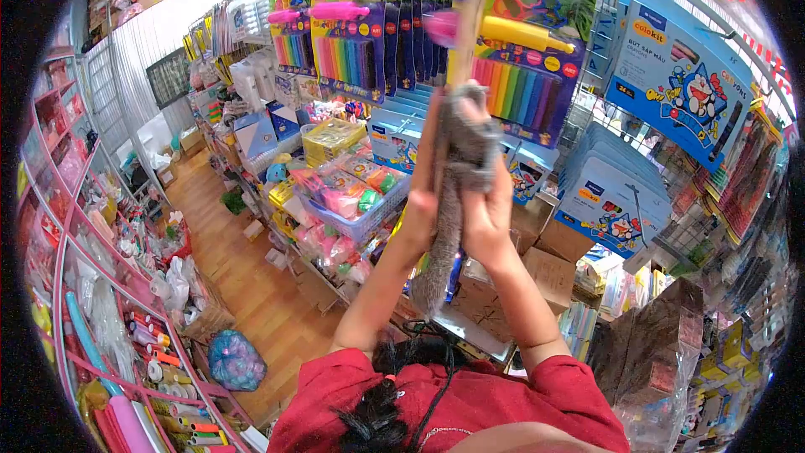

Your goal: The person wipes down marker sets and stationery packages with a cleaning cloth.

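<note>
Raised in front of me, my left hand (425, 193) is closed on a thin, flat, tan thing (468, 25) seen edge-on; blur hides its kind. My right hand (488, 205) is closed on a crumpled grey cloth (470, 151), pressed against that flat thing's side. The cloth's lower end (438, 273) dangles between my forearms. Close behind hang blister packs of coloured modelling clay (348, 42), and another clay pack (528, 67) is just right of the flat thing.
Blue crayon boxes (679, 75) stand on wire racks at the right. A blue plastic basket (356, 218) of small packets sits on the counter. Pink-framed shelves (67, 243) line the left, beside a wooden floor aisle (210, 243). A filled plastic bag (236, 359) rests there.
</note>
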Demonstrator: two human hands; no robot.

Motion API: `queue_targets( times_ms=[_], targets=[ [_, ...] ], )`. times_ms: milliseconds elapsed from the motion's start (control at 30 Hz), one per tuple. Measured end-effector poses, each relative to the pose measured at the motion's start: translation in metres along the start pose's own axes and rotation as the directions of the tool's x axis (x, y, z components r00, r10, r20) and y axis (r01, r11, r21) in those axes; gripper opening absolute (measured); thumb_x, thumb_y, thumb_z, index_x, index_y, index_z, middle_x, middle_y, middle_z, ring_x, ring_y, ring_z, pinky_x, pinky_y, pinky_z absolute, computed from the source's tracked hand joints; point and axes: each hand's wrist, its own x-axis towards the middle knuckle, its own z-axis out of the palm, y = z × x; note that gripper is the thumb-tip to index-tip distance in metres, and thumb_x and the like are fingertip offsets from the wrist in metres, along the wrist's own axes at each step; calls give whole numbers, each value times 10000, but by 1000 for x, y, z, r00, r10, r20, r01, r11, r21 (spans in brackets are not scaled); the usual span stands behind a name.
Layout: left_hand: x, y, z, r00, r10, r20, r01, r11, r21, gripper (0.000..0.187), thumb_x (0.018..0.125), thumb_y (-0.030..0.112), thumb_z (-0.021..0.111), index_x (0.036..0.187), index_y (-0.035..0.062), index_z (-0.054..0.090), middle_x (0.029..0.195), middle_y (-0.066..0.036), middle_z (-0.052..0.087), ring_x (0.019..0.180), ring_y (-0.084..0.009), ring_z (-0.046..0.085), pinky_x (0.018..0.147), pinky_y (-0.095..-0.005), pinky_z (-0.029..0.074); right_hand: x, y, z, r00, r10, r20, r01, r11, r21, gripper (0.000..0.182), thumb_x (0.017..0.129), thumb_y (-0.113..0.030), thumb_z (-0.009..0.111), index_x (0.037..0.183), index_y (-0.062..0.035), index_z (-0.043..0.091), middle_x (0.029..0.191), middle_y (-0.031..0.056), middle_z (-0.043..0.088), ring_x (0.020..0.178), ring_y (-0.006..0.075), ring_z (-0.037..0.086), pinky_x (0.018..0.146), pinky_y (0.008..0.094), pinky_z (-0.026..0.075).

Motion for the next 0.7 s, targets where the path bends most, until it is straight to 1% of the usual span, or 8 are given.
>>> queue_targets(
  times_ms=[167,233,367,433,467,500,633,700],
  targets=[
    [-13,12,-7,991,-131,-16,124,968,-217,1128,635,777,411,1394,9,86,1403,-117,220,1284,-226,246,1054,-358,206,40,2,1,949,-302,92,315,883,-349,447,847,-192,420,1263,-35,471,1414,210,260,1323,348,225,1069,408,150],
    [-20,10,-15,994,-111,23,113,973,-201,1092,651,734,447,1391,14,93,1383,-114,254,1269,-225,273,1044,-358,232,57,-9,3,951,-291,102,307,865,-396,547,727,-92,483,1274,-104,472,1426,173,256,1330,376,184,1068,489,89],
    [-27,4,-29,988,-96,118,122,964,-235,1027,683,648,519,1386,23,107,1343,-109,322,1238,-224,327,1023,-359,284,84,-19,12,933,-343,106,351,814,-464,584,800,-278,536,1335,-109,377,1436,164,231,1334,369,169,1056,521,69],
    [-28,7,-31,984,-125,130,171,875,-453,840,692,412,569,1342,8,224,1255,-120,423,1155,-232,423,986,-367,342,99,-17,16,918,-373,134,385,759,-525,620,842,-319,505,1372,-71,301,1454,159,189,1350,350,125,1057,503,34],
    [-26,11,-24,987,-121,102,157,825,-543,770,675,312,569,1316,3,273,1202,-124,469,1113,-237,463,963,-371,368,111,-12,17,881,-467,75,395,638,-661,596,847,-389,515,1328,-65,378,1369,184,352,1276,344,316,1047,450,170],
    [-25,16,-18,990,-117,74,138,768,-626,711,659,211,569,1291,-2,321,1150,-128,515,1070,-241,503,941,-374,394,124,-8,17,855,-517,29,411,643,-646,611,820,-360,526,1339,-94,345,1362,211,337,1277,381,291,1052,527,120],
    [-25,13,-28,945,-238,223,317,830,-459,810,630,293,602,1324,10,297,1242,-144,460,1131,-264,465,959,-376,365,180,9,-10,893,-447,-54,366,790,-493,495,935,-259,277,1389,-66,232,1447,154,194,1339,304,173,1087,377,156],
    [-22,29,-13,943,-297,148,331,881,-339,836,630,324,596,1336,9,275,1281,-148,422,1163,-269,435,983,-382,336,203,82,-62,978,-201,-54,142,835,-532,542,854,-436,503,1224,-41,484,1150,198,550,1067,318,523,938,372,342]
  ],
)
